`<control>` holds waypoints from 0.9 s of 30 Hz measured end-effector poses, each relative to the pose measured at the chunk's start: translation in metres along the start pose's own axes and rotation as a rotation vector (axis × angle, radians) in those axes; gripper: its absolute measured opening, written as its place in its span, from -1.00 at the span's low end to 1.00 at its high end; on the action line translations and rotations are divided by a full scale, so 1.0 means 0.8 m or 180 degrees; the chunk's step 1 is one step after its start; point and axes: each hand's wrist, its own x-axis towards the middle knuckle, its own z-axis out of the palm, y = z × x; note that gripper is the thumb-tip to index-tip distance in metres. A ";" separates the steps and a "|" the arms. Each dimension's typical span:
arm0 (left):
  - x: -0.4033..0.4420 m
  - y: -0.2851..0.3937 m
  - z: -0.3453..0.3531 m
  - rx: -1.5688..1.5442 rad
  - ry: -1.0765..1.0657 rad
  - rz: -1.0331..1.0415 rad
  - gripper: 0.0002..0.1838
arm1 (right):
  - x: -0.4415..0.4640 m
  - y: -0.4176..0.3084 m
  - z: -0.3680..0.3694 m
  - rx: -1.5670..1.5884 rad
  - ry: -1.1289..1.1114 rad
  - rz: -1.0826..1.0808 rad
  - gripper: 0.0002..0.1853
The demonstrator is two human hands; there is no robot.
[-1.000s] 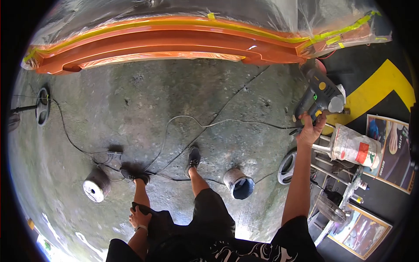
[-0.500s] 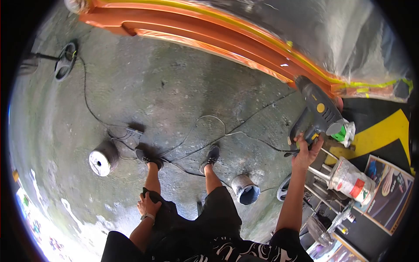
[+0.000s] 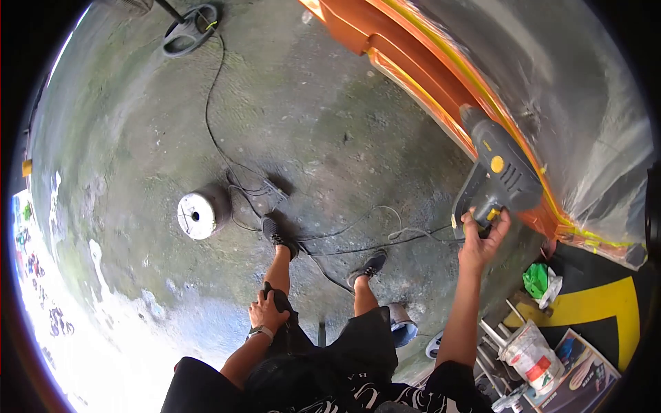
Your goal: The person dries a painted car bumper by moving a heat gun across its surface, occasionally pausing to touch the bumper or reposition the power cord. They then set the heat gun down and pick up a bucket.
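Note:
My right hand (image 3: pixel 482 244) is wrapped round the handle of a dark grey heat gun (image 3: pixel 506 165) with yellow accents. Its nozzle points at a glossy orange vehicle panel (image 3: pixel 406 45), very close to it; whether they touch I cannot tell. Yellow tape runs along the panel, and clear plastic sheeting (image 3: pixel 578 82) covers the part beyond. My left hand (image 3: pixel 268 313) lies on my knee, over the dark shorts, its fingers spread and holding nothing.
Cables (image 3: pixel 358 249) cross the concrete floor by my feet to a power strip (image 3: pixel 275 193). A white-topped bucket (image 3: pixel 196 215) stands left, another bucket (image 3: pixel 402 325) near my leg. At lower right are a paint-stained pail (image 3: pixel 530 358), a green bag (image 3: pixel 535 280) and a framed poster (image 3: pixel 585 368).
The view has turned, so the panel now runs steeply down the right side. The heat gun's nozzle sits further along the panel's face. My left hand stays on the knee.

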 end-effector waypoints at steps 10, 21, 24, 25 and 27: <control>0.013 -0.040 -0.012 -0.0247 0.0013 0.0138 -0.07 | 0.018 -0.010 0.206 -0.1224 -0.0946 -0.2111 -0.27; 0.016 -0.052 -0.011 -0.0347 0.0121 0.0222 -0.07 | 0.016 0.041 0.287 -0.2082 -0.1325 -0.3079 -0.29; 0.013 -0.047 -0.006 -0.0305 0.0221 0.0265 -0.07 | 0.014 0.050 0.257 -0.2165 -0.1226 -0.2958 -0.29; 0.013 -0.043 -0.009 -0.0278 0.0211 0.0285 -0.07 | 0.015 0.053 0.245 -0.2187 -0.1206 -0.2937 -0.29; 0.012 -0.034 -0.017 -0.0270 -0.0259 0.0112 -0.08 | 0.017 0.058 0.218 -0.2283 -0.1160 -0.2899 -0.28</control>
